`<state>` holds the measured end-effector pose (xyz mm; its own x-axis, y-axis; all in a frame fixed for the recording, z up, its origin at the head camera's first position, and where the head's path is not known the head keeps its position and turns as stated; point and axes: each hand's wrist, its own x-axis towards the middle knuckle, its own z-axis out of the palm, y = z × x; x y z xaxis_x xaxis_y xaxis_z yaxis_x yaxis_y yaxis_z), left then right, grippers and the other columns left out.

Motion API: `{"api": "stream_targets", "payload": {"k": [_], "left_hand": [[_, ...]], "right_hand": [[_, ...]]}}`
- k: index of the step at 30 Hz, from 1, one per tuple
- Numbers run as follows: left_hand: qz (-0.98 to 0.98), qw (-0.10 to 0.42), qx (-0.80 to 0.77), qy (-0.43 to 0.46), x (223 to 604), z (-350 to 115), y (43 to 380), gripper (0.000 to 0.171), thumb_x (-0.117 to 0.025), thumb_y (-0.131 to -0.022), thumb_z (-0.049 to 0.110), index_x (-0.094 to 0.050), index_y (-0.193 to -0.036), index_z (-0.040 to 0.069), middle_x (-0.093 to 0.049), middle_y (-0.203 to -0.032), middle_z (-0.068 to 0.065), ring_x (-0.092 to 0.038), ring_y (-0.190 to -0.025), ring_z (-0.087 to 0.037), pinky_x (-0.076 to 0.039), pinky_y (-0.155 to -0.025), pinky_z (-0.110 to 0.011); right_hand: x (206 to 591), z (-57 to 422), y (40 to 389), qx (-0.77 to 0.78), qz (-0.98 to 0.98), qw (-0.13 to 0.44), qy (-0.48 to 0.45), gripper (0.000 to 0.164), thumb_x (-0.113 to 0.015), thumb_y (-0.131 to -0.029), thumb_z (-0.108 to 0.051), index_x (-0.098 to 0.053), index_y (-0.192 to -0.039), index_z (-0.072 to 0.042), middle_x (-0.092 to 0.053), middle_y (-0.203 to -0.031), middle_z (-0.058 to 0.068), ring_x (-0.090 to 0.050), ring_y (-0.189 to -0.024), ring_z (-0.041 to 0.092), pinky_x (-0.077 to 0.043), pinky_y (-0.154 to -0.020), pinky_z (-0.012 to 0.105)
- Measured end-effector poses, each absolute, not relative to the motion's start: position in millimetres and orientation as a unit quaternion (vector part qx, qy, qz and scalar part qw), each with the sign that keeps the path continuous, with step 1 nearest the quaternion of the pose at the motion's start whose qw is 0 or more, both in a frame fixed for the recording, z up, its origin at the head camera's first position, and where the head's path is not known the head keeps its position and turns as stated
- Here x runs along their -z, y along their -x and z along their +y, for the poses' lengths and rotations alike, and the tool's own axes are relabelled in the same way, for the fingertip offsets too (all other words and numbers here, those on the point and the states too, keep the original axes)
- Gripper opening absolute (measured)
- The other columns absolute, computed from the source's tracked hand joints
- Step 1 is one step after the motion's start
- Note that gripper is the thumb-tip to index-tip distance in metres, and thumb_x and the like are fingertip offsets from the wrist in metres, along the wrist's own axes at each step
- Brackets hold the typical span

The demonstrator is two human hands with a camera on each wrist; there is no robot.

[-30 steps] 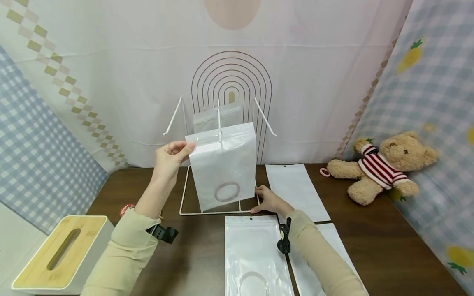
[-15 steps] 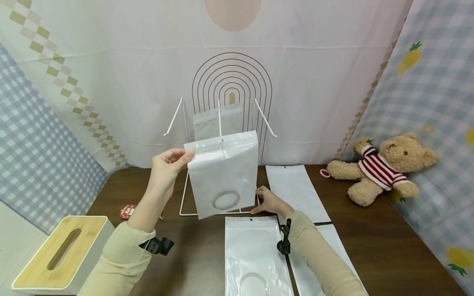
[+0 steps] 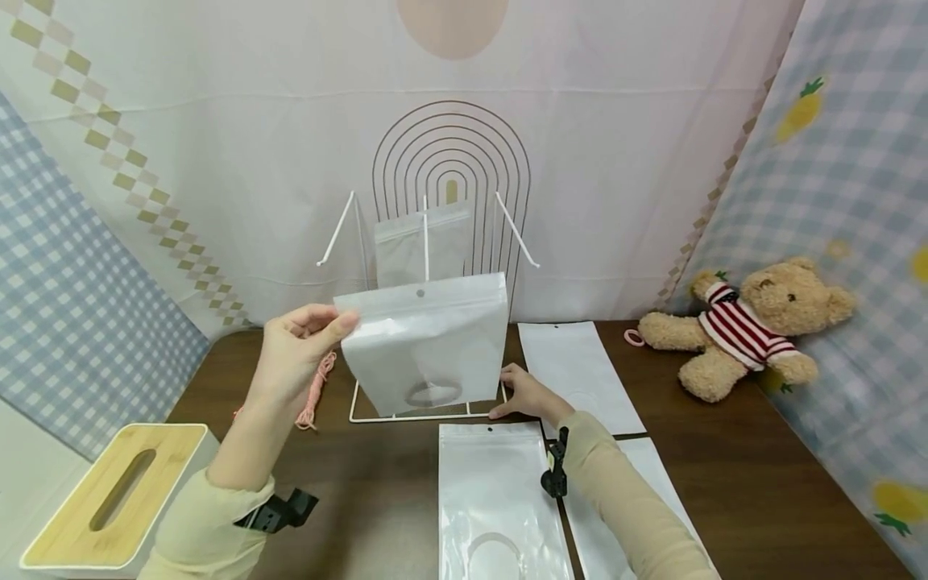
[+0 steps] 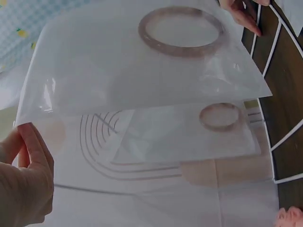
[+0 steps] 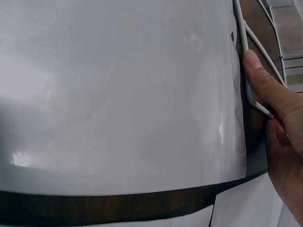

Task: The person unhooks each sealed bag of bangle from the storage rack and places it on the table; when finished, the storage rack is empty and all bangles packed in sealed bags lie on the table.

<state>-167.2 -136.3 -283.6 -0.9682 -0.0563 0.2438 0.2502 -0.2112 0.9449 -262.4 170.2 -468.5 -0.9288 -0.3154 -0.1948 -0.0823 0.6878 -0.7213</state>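
My left hand (image 3: 293, 350) pinches the upper left corner of a white zip bag (image 3: 428, 346) between thumb and fingers. A round ring (image 4: 182, 30) shows through the bag. The bag is in front of the middle prong of a white wire display rack (image 3: 337, 228), and its hang hole looks apart from the prong, whose tip it covers. Another zip bag (image 3: 406, 254) hangs farther back on that prong, also with a ring (image 4: 220, 117) inside. At the front right corner of the rack's base, my right hand (image 3: 532, 396) grips the wire, thumb on top.
Several zip bags lie on the table to the right, including a front bag (image 3: 493, 483) and a back bag (image 3: 573, 370). Pink cord (image 3: 316, 392) lies left of the rack. A tissue box (image 3: 123, 495) stands front left, a teddy bear (image 3: 747, 326) at right.
My left hand has drawn the bag forward, down and left along the prong, whose tip no longer shows in front of it. The right hand has stayed on the rack's base.
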Motion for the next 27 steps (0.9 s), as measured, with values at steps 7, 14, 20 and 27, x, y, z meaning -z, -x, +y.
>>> {"api": "stream_targets", "payload": {"k": [7, 14, 20, 27], "left_hand": [[-0.666, 0.047, 0.734, 0.125, 304, -174, 136, 0.019, -0.064, -0.082, 0.001, -0.071, -0.076, 0.018, -0.066, -0.068, 0.011, -0.056, -0.06, 0.0, -0.046, -0.056, -0.015], [-0.68, -0.15, 0.712, 0.092, 348, -215, 150, 0.024, -0.057, -0.088, 0.004, -0.07, -0.081, 0.022, -0.067, -0.079, 0.013, -0.061, -0.074, 0.001, -0.051, -0.07, -0.015], [-0.721, -0.158, 0.673, -0.04, 398, -224, 174, 0.009, -0.065, -0.084, 0.014, -0.067, -0.078, 0.019, -0.064, -0.077, 0.015, -0.06, -0.072, 0.004, -0.051, -0.069, -0.013], [-0.784, -0.106, 0.599, -0.121, 438, -211, 174, 0.024, -0.069, -0.08, 0.012, -0.066, -0.093, -0.008, -0.062, -0.077, 0.007, -0.062, -0.066, 0.0, -0.054, -0.063, -0.019]], "right_hand": [[469, 170, 262, 0.387, 0.899, 0.15, 0.137, 0.08, -0.08, -0.067, -0.016, -0.041, -0.135, 0.003, -0.036, -0.133, 0.018, -0.036, -0.13, 0.038, -0.033, -0.107, 0.044], [468, 172, 262, 0.394, 0.899, 0.152, 0.12, 0.081, -0.08, -0.066, -0.018, -0.041, -0.135, 0.0, -0.035, -0.134, 0.017, -0.034, -0.131, 0.038, -0.033, -0.107, 0.045], [468, 173, 261, 0.397, 0.898, 0.149, 0.115, 0.08, -0.08, -0.066, -0.017, -0.042, -0.135, 0.0, -0.036, -0.134, 0.017, -0.034, -0.131, 0.037, -0.033, -0.107, 0.044], [469, 172, 261, 0.384, 0.903, 0.139, 0.131, 0.08, -0.081, -0.066, -0.017, -0.042, -0.134, 0.002, -0.037, -0.131, 0.017, -0.036, -0.129, 0.037, -0.034, -0.106, 0.044]]}}
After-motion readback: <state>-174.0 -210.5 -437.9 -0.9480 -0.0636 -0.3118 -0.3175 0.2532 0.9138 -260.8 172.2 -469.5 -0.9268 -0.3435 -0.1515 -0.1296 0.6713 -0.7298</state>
